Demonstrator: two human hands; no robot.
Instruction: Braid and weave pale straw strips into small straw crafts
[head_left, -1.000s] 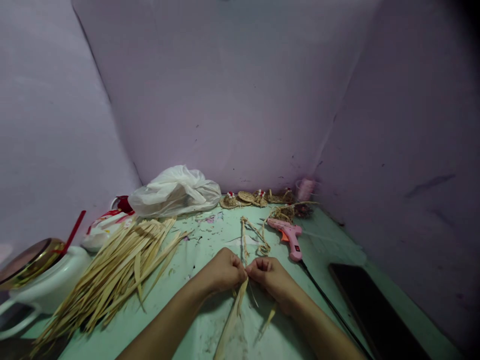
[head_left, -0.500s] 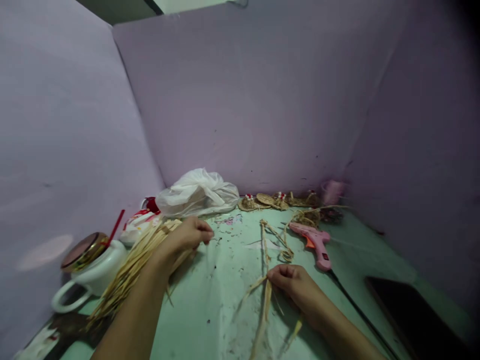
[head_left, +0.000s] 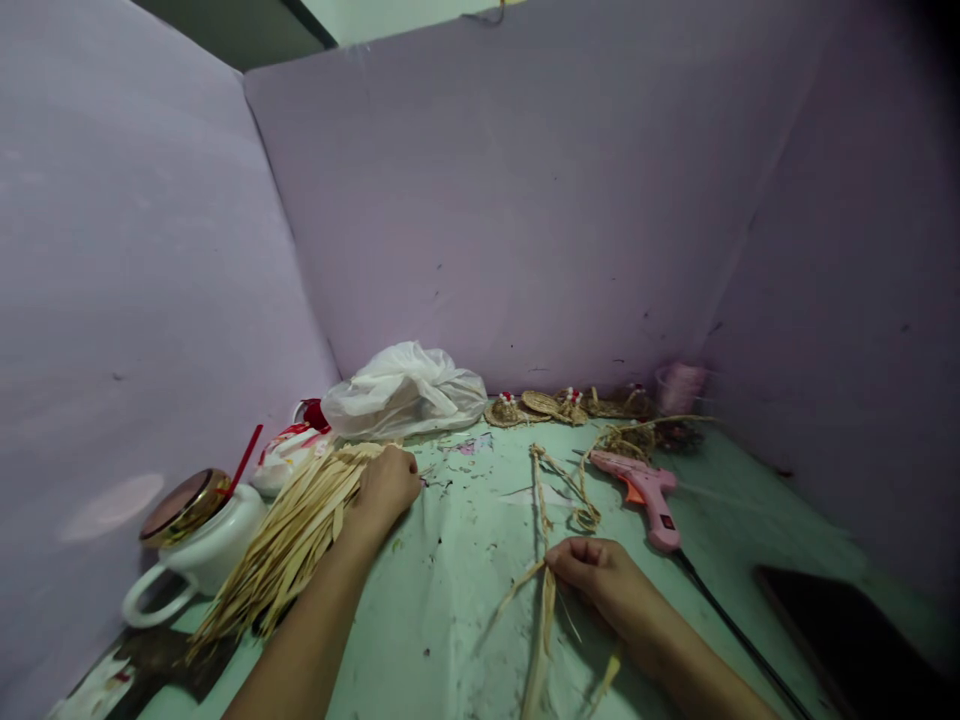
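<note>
My left hand (head_left: 386, 485) rests on the far end of a pile of pale straw strips (head_left: 289, 540), fingers curled down onto the strips. My right hand (head_left: 600, 575) lies on the green table (head_left: 465, 600), fingers pinched on a braided straw cord (head_left: 544, 500). The cord runs away from me toward the back wall, and loose straw ends (head_left: 544, 630) trail from the pinch toward me.
A white mug with a gold lid (head_left: 191, 535) stands at the left. Behind the pile lie a white plastic bag (head_left: 409, 390) and a red-and-white packet (head_left: 289, 450). A pink glue gun (head_left: 645, 485) with a black cable, small woven pieces (head_left: 551, 405) and a dark tablet (head_left: 855, 640) sit to the right. Purple panels wall in the table.
My left hand let go of the cord, swung left and came down on the straw pile. My right hand stayed pinched on the cord. The view turned left.
</note>
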